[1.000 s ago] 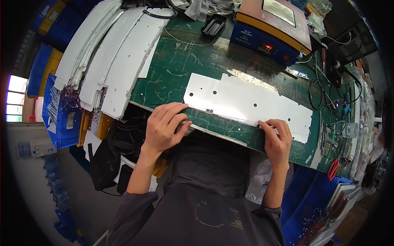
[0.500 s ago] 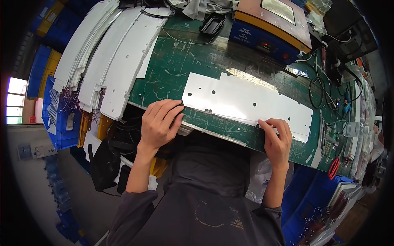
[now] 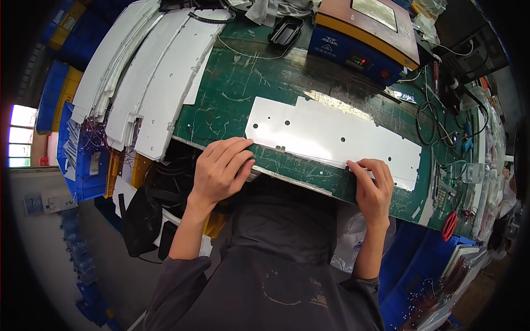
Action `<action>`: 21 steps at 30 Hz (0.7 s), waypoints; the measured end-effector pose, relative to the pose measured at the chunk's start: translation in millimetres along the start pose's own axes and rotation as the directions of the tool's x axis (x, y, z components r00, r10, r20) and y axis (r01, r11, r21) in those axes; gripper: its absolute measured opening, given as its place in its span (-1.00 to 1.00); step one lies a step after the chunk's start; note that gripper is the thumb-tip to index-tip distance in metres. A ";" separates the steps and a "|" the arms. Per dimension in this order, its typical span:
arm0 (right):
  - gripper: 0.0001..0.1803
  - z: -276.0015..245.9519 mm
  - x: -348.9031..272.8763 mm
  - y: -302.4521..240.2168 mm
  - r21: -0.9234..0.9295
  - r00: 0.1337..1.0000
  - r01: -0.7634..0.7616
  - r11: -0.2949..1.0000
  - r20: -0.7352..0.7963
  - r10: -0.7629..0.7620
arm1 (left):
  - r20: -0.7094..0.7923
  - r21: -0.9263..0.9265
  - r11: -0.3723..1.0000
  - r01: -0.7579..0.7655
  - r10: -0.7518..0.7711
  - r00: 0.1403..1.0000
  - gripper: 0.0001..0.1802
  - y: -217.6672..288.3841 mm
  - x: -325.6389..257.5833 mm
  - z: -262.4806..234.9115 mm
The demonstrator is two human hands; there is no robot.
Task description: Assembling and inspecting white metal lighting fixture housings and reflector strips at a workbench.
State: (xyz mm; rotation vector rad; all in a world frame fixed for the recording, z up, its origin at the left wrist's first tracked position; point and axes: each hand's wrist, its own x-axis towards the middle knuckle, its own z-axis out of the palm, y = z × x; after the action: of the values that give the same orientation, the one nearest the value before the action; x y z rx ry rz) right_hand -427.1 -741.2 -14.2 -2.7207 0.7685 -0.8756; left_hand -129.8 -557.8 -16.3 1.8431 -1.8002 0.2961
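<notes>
A long white sheet (image 3: 314, 129) with small round holes and notched edges lies flat on the green work surface in front of me. At its near left corner is my left hand (image 3: 221, 171), fingers bent and fingertips against the edge, the thumb standing apart from them. My right hand (image 3: 376, 187) is closed at the near edge, right of the middle, with thumb and forefinger together on the sheet's rim. Its other fingers are curled and partly hidden.
Stacks of similar white sheets (image 3: 171, 83) stand at the left. A blue and orange heating box (image 3: 359, 41) is at the back, near a black tray (image 3: 286, 31). Cables (image 3: 428, 118) and red-handled scissors (image 3: 450, 226) are on the right. The green bench (image 3: 221, 105) has a worn near edge.
My left hand has slid slightly right and toward me along the sheet's corner. The sheet and my right hand have hardly moved.
</notes>
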 end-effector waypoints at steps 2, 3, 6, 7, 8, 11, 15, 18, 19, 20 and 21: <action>-0.58 -0.5 -0.3 0.2 0.007 1.000 0.006 1.000 0.002 -0.006 | 0.013 0.005 1.000 -0.010 0.010 1.000 -0.82 -1.1 -1.1 -1.0; -0.58 -0.7 -0.4 0.4 0.011 1.000 0.009 1.000 0.002 -0.009 | 0.020 0.007 1.000 -0.015 0.015 1.000 -0.82 -1.5 -1.6 -1.5; -0.58 -2.9 -1.2 -0.3 0.023 1.000 0.011 1.000 0.007 -0.011 | 0.040 0.024 0.999 -0.024 0.023 0.999 -0.80 -0.7 -1.5 -3.6; -0.58 -4.3 -1.9 -1.0 0.030 1.000 0.009 1.000 0.012 -0.010 | 0.054 0.037 0.999 -0.028 0.026 0.998 -0.78 0.4 -0.8 -4.7; -0.58 -5.4 -2.5 -1.6 0.036 1.000 0.008 0.999 0.016 -0.009 | 0.067 0.050 0.998 -0.033 0.029 0.997 -0.76 1.6 -0.2 -5.8; -0.58 -5.5 -3.6 -1.8 0.044 1.000 0.003 0.999 0.020 -0.004 | 0.103 0.076 0.997 -0.025 0.017 0.995 -0.70 8.0 0.9 -7.1; -0.59 -5.7 -5.9 -1.6 0.049 1.000 -0.007 0.999 0.017 0.006 | 0.166 0.118 0.993 0.012 -0.032 0.986 -0.57 18.7 2.2 -8.3; -0.60 -6.5 -7.1 -3.9 0.054 1.000 -0.014 0.998 0.019 0.013 | 0.225 0.137 0.990 0.026 -0.056 0.973 -0.51 23.2 5.9 -10.2; -0.60 -6.7 -7.5 -4.7 0.056 1.000 -0.017 0.998 0.020 0.015 | 0.244 0.144 0.989 0.029 -0.064 0.968 -0.49 23.8 7.4 -10.4; -0.60 -7.0 -8.9 -5.2 0.051 1.000 -0.023 0.998 0.019 0.022 | 0.245 0.138 0.990 0.024 -0.058 0.968 -0.49 23.9 8.4 -10.5; -0.61 -6.9 -10.5 -5.7 0.058 1.000 -0.027 0.998 0.019 0.026 | 0.247 0.135 0.991 0.014 -0.047 0.968 -0.48 22.8 8.9 -11.3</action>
State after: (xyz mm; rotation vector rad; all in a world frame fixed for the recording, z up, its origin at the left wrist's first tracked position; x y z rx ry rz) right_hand -436.1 -731.0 -12.0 -2.6585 0.7613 -0.8534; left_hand -148.9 -558.7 2.7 2.0782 -1.9575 0.1814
